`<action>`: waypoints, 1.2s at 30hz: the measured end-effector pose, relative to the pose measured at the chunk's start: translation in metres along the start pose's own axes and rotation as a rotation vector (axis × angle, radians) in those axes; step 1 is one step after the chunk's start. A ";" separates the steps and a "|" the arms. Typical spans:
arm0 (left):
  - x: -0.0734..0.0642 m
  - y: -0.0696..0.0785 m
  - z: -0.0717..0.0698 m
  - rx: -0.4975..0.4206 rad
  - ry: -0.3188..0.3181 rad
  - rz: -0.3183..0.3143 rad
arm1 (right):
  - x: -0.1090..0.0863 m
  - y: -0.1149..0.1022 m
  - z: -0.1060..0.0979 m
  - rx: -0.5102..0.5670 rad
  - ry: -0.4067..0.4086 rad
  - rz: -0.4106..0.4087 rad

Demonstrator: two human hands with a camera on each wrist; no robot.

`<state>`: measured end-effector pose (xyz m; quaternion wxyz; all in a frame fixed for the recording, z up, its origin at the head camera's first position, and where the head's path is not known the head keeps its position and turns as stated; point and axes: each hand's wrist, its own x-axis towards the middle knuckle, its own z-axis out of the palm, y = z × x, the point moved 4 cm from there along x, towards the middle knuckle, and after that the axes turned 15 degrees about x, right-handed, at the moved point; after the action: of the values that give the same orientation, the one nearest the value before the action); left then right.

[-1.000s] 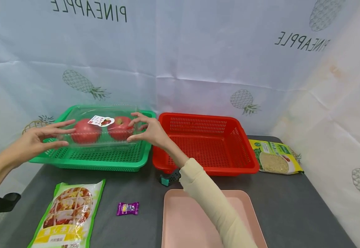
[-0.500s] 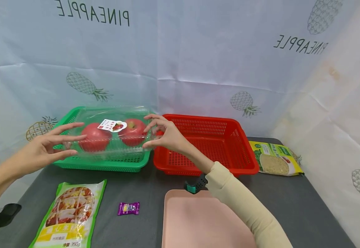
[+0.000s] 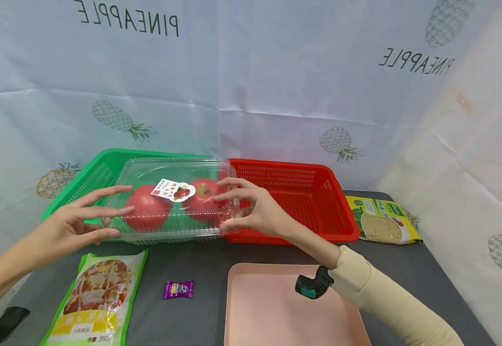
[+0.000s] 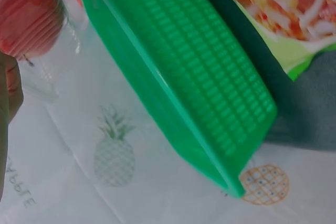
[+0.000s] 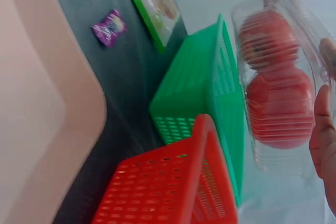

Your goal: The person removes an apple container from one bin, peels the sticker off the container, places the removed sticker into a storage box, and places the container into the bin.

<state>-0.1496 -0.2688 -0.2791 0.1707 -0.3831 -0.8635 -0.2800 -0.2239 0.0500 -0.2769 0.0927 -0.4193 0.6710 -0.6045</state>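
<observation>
A clear plastic fruit box (image 3: 177, 168) with two red round fruits (image 3: 148, 207) inside is held up in the air between both hands. A white sticker (image 3: 173, 190) lies on its lid. My left hand (image 3: 75, 221) grips the box's left end, and my right hand (image 3: 259, 209) grips its right end, thumbs low and fingers higher. Behind and below the box is the green basket (image 3: 56, 204), partly hidden by it. In the right wrist view the box, with its fruits (image 5: 281, 108), hangs clear of the green basket's rim (image 5: 216, 72).
To the right of the green basket stands a red basket (image 3: 294, 211). A yellow-green food bag (image 3: 382, 221) lies beyond it. Nearer are a pink tray (image 3: 277, 307), a small purple packet (image 3: 178, 290) and a green-edged food bag (image 3: 95, 298) on the dark table (image 3: 181, 327).
Both hands have carried the box from over the green basket to the right and nearer to me. Its right end now overlaps the red basket's left edge in the head view.
</observation>
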 end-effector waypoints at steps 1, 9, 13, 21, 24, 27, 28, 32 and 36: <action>0.000 0.003 0.001 0.001 0.001 0.001 | -0.004 -0.001 0.000 -0.003 -0.001 -0.008; 0.000 0.030 0.011 -0.094 0.047 0.040 | -0.037 -0.011 0.004 0.088 0.021 -0.036; -0.003 0.042 0.018 -0.108 0.120 0.117 | -0.053 -0.013 0.007 0.090 0.034 -0.049; -0.007 0.060 0.030 -0.094 0.117 0.150 | -0.080 -0.020 0.011 0.128 0.043 -0.078; -0.008 0.067 0.032 -0.079 0.118 0.149 | -0.089 -0.021 0.012 0.129 0.058 -0.064; -0.009 0.074 0.036 -0.091 0.107 0.141 | -0.096 -0.023 0.012 0.136 0.069 -0.063; -0.009 0.076 0.037 -0.093 0.104 0.138 | -0.098 -0.024 0.012 0.139 0.071 -0.067; -0.011 0.084 0.042 -0.079 0.087 0.113 | -0.108 -0.027 0.012 0.133 0.077 -0.084; -0.014 0.090 0.050 -0.084 0.067 0.075 | -0.120 -0.030 0.012 0.114 0.085 -0.100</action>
<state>-0.0768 -0.1967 -0.2938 0.1937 -0.4125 -0.8298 -0.3220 -0.1267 0.1247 -0.2992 0.0574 -0.4201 0.6172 -0.6628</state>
